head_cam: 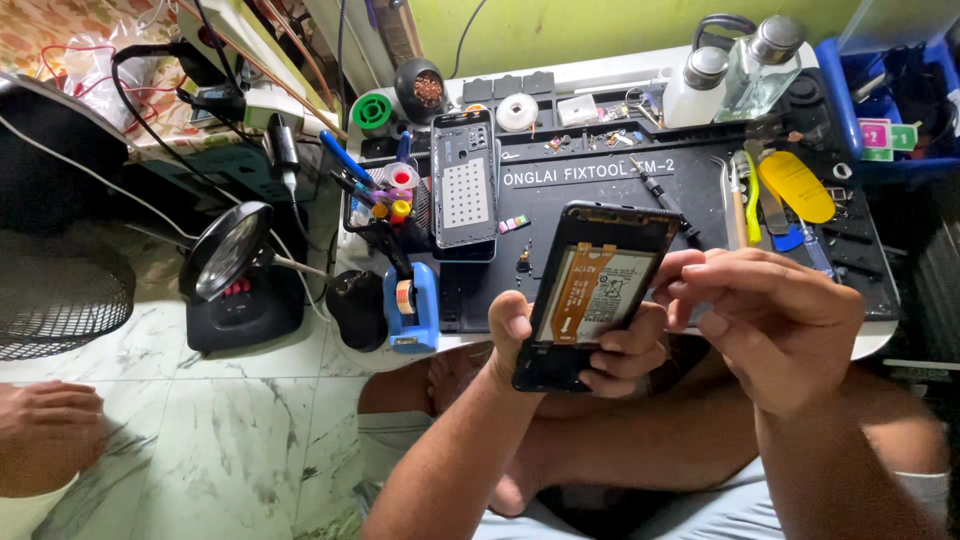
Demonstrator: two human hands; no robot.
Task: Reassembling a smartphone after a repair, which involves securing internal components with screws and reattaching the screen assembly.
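Note:
My left hand (560, 345) grips an opened smartphone (598, 290) by its lower half, thumb on the left edge, fingers wrapped round the right. The phone's back is off, showing a white battery and an orange flex cable. My right hand (765, 320) is at the phone's right edge, fingertips pinched against the frame near the battery; nothing shows between them. Both hands hover over my lap, in front of a black repair mat (600, 180). A second phone's back panel (465, 180) lies on the mat's left side.
Tweezers, a screwdriver (660, 200), a yellow pry tool (797, 185) and small parts lie on the mat. Two clear bottles (735, 75) stand at the back. A magnifier lamp (232, 250), blue tape holder (412, 305) and fan (55, 290) sit left. Another person's knee (45, 435) is at lower left.

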